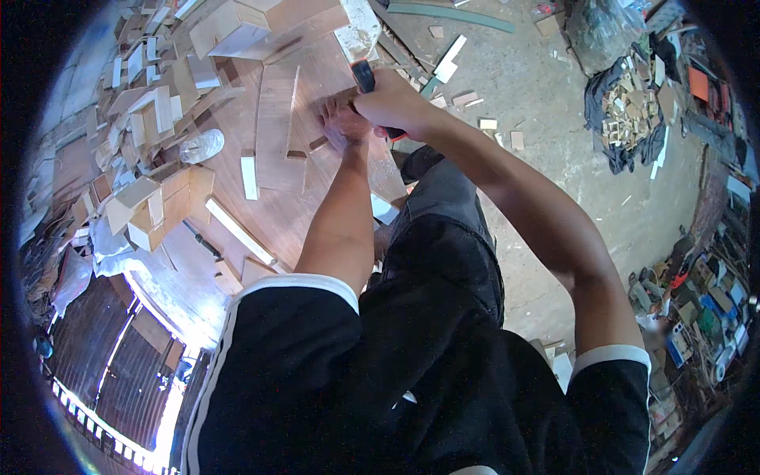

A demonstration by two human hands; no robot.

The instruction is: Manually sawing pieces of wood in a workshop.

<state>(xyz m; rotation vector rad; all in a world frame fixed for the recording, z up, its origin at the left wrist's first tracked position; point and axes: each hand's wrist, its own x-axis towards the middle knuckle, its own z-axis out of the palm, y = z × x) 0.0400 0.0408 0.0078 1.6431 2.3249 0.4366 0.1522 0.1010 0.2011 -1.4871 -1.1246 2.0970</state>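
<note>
My right hand [393, 101] is wrapped round a black tool with orange-red parts [363, 76]. Its black end sticks up past the thumb side, and a bit of red shows below the fist; the hand hides the rest, so its exact kind cannot be made out. Close against it on the left, my left hand [345, 125] bears down at the edge of the wooden work surface [340, 178]. Its fingers are bent over a small brown piece of wood [345, 95], partly hidden and slightly blurred. A flat wooden board [277, 119] lies left of both hands.
Box-like wooden pieces [170, 207] and a clear plastic bottle [203, 146] stand at the left. A larger wooden assembly [265, 28] sits at the far side. Offcuts [450, 60] litter the concrete floor [546, 229]; a dark sack of scraps [631, 115] lies at right.
</note>
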